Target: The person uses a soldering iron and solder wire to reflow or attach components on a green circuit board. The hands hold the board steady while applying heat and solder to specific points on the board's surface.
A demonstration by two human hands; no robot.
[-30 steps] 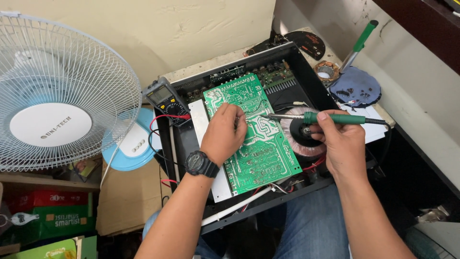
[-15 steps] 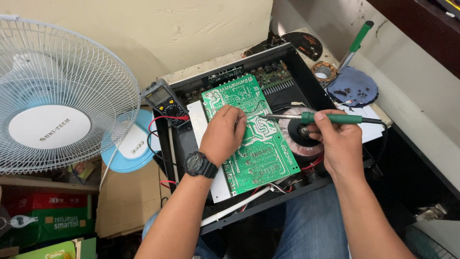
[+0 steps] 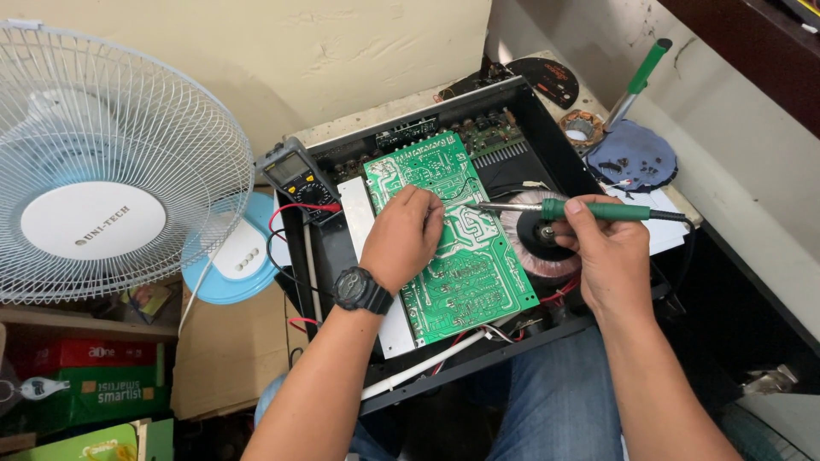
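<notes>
Fingers [image 3: 589, 224] of the right hand [image 3: 608, 256] curl tight around a green-handled soldering iron [image 3: 589, 210], its tip over the green circuit board [image 3: 453, 239] in the black chassis [image 3: 547, 128], while the left hand [image 3: 401, 239] presses curled on the board.

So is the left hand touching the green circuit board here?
Touching. The head view shows the left hand resting palm-down on the green circuit board, fingers pressed against its surface, with no gap visible beneath them.

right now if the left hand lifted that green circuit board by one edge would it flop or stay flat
The green circuit board would probably stay flat: it lies as one rigid sheet under the left hand. Likely light, being thin. Wires at its near edge may tug back.
</notes>
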